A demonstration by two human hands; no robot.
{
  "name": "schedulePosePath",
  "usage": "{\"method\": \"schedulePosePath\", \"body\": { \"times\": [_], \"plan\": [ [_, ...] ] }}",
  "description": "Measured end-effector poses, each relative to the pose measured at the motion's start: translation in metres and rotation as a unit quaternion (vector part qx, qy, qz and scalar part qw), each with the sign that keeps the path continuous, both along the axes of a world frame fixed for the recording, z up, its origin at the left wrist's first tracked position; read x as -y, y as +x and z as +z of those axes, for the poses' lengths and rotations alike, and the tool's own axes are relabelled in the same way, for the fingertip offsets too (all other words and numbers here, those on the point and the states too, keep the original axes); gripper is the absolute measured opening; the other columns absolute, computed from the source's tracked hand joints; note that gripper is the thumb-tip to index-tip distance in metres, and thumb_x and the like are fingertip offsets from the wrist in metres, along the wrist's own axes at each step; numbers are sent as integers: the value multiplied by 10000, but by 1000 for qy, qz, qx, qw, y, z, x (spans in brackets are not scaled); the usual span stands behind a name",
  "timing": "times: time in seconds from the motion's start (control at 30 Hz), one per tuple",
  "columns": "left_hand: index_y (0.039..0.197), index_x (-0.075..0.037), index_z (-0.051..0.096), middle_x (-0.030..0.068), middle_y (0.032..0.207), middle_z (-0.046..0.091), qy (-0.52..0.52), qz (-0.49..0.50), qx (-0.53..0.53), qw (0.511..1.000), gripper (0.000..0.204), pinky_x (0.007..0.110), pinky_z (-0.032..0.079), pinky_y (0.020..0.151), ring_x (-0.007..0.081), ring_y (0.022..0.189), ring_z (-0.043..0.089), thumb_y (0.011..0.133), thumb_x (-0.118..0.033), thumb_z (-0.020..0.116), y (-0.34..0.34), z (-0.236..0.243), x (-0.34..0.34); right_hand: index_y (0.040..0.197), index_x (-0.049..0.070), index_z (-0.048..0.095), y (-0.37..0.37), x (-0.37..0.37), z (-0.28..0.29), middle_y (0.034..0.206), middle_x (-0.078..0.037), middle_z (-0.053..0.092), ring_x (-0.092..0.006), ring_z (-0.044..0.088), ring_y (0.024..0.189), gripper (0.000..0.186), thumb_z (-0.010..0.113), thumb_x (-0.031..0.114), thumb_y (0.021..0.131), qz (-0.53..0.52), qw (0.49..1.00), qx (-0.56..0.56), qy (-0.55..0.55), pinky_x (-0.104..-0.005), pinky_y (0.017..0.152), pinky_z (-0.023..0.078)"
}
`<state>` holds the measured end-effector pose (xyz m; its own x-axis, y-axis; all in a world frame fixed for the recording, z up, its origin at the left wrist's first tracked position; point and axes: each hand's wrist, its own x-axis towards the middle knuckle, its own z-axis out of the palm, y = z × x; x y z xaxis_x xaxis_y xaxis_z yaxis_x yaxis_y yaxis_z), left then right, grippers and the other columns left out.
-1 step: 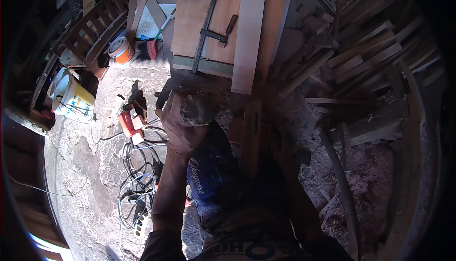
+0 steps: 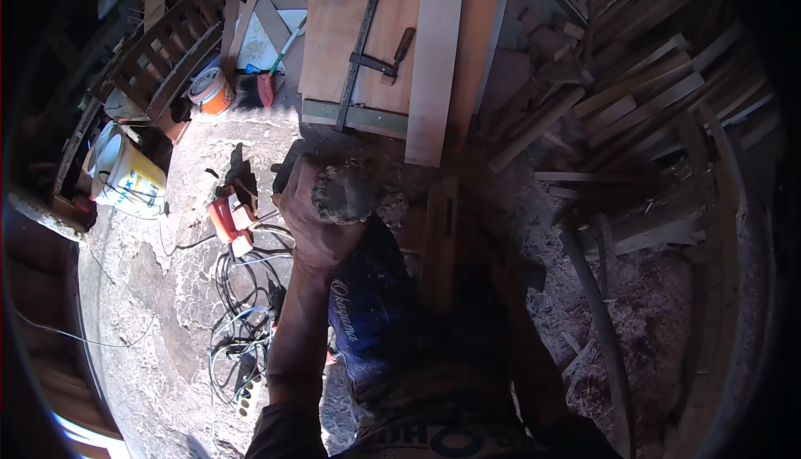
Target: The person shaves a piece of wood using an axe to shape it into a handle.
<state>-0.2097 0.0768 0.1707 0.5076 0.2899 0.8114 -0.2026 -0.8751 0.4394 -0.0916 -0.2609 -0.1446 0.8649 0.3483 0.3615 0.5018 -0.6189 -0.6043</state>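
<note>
My left hand is closed round a thick thing with a rough, grey, round end; its rest is hidden behind the hand, and I cannot make out its kind. To its right, above my lap, an upright brown wooden piece shows a long narrow slot. Another piece of wood crosses behind it, deep in shadow. My right hand is beside these pieces on the right, too dark for its fingers to show. Beyond them a pale board lies on a wooden work surface.
A bar clamp lies on the work surface. On the left floor are a red tool, tangled cables, a white bucket and an orange bucket. Stacked timber, a curved pole and wood shavings lie right.
</note>
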Motion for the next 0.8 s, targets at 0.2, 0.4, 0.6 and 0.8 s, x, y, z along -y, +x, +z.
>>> {"method": "schedulePosePath", "body": {
  "times": [0.2, 0.4, 0.6, 0.8],
  "plan": [
    [977, -31, 623, 87, 822, 684, -113, -89, 69, 987, 371, 331, 533, 693, 208, 740, 681, 718, -142, 864, 36, 12, 36, 1320, 61, 582, -26, 167, -126, 1176, -231, 671, -387, 654, 1051, 477, 565, 375, 961, -209, 946, -222, -108, -496, 920, 506],
    [911, -16, 692, 37, 840, 718, -253, -183, 7, 950, 192, 282, 528, 715, 101, 776, 663, 796, -97, 823, 58, -31, 59, 1387, 52, 521, -65, 179, -175, 1175, -242, 668, -411, 659, 1040, 680, 740, 344, 814, -206, 915, -313, -151, -511, 862, 540],
    [1067, -18, 661, 27, 890, 711, -368, -228, -106, 895, 266, 280, 539, 760, 106, 832, 659, 834, -67, 779, 71, -66, 79, 1402, 18, 463, -58, 219, -205, 1147, -267, 649, -426, 655, 1030, 724, 739, 272, 784, -164, 914, -245, -278, -526, 821, 549],
    [1038, -23, 681, 23, 917, 720, -358, -244, -123, 893, 240, 282, 543, 785, 101, 853, 659, 834, -89, 790, 84, -78, 82, 1238, 5, 557, -37, 200, -160, 1006, -240, 679, -416, 672, 932, 505, 689, 211, 797, -108, 910, -212, -339, -511, 760, 555]
  ]
}}
